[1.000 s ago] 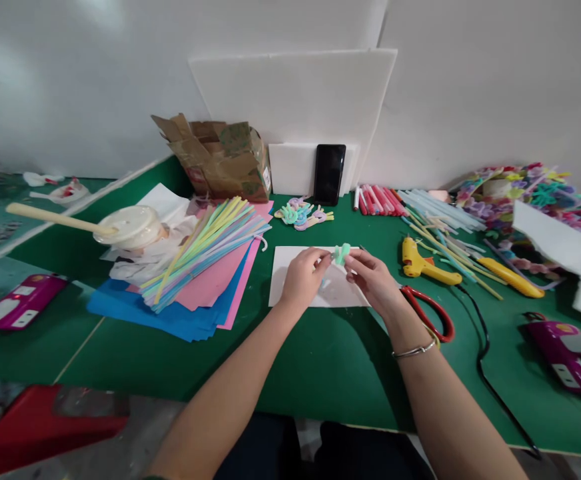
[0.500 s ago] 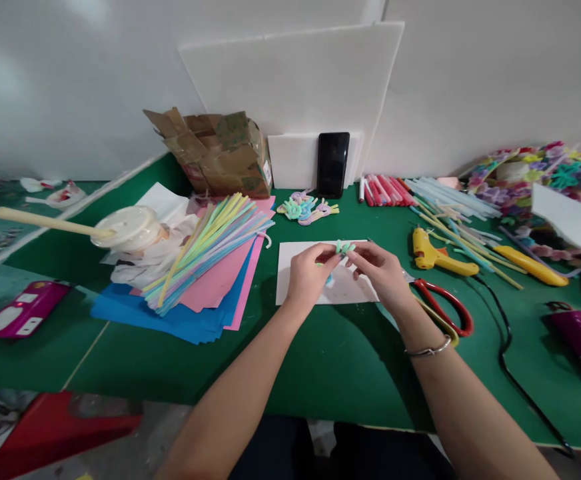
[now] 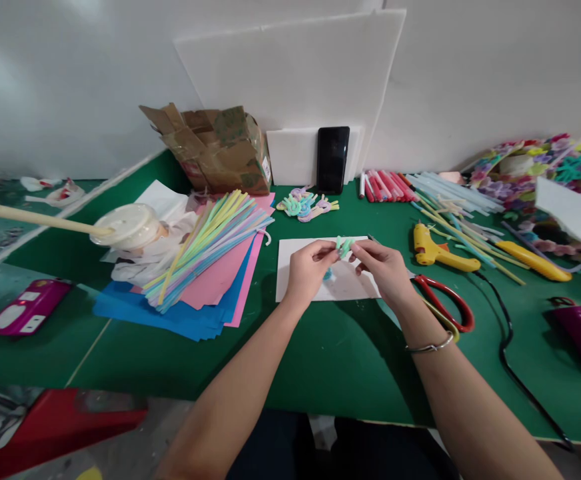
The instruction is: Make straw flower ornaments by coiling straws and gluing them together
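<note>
Over a white sheet of paper (image 3: 290, 267), my left hand (image 3: 306, 270) and my right hand (image 3: 381, 267) pinch a small bent piece of mint-green pipe cleaner (image 3: 344, 247) between them. Fingers of both hands are closed on its two sides and cover part of it. Below the left fingertips, a small blue fuzzy piece (image 3: 327, 274) shows against the paper. Just beyond the sheet lie several twisted pastel pipe-cleaner shapes (image 3: 303, 205). Red-handled scissors (image 3: 448, 300) rest beside my right wrist, their blades mostly hidden.
A yellow glue gun (image 3: 435, 250), a yellow utility knife (image 3: 535, 260) and several pink markers (image 3: 388, 186) lie to the right. On the left are loose pipe cleaners (image 3: 210, 240) on coloured paper and a lidded cup (image 3: 128, 223). A phone (image 3: 333, 160) stands behind, near a torn cardboard box (image 3: 225, 153).
The mint-green piece has turned slightly between my fingers and shows more of itself. Both hands stay in nearly the same place. The camera view has shifted a little.
</note>
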`<act>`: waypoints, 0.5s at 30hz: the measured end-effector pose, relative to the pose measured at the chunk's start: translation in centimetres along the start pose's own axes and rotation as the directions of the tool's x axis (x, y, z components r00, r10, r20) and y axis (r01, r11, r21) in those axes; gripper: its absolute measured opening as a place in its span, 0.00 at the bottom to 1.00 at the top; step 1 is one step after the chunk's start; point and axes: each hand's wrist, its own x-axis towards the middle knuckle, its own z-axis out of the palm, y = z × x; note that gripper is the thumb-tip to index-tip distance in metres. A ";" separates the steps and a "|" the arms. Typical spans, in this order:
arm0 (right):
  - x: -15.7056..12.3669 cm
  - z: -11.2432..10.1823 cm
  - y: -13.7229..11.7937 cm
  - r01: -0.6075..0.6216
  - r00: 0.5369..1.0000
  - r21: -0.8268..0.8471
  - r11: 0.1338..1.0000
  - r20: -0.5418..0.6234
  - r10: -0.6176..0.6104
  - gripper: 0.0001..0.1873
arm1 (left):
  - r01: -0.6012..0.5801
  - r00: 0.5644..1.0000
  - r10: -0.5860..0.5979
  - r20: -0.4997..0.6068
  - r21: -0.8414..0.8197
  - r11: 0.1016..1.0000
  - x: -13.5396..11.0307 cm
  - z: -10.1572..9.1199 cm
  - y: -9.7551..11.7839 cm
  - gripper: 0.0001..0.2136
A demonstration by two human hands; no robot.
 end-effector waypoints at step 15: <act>0.1 -0.9 -0.1 0.108 0.993 -0.103 0.989 0.054 -0.103 0.11 | -0.124 0.992 0.118 0.040 0.199 0.972 0.2 -0.4 -0.2 0.06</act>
